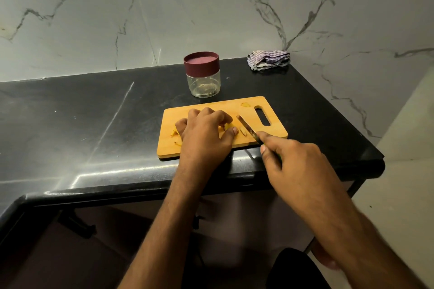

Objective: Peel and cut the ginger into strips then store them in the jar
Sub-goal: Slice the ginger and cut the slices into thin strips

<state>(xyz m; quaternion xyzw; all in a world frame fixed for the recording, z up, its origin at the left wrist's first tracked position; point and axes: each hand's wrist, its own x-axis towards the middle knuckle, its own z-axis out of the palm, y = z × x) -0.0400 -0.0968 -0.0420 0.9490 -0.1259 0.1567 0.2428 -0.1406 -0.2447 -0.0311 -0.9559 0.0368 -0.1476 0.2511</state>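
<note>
A wooden cutting board (253,107) lies on the black counter. My left hand (206,134) rests on the board, its fingers curled over a yellow ginger piece (227,126) that is mostly hidden. My right hand (296,164) grips a knife (249,128), whose blade slants across the board just right of the ginger. Small ginger scraps (175,134) lie at the board's left side, and one piece (245,104) sits near the handle slot. A glass jar (203,82) with a maroon lid (201,62) on it stands behind the board.
A crumpled checked cloth (269,58) sits at the counter's back right corner against the marble wall. The counter's front edge (141,185) runs just below the board, and its right edge (352,124) drops off beside the board.
</note>
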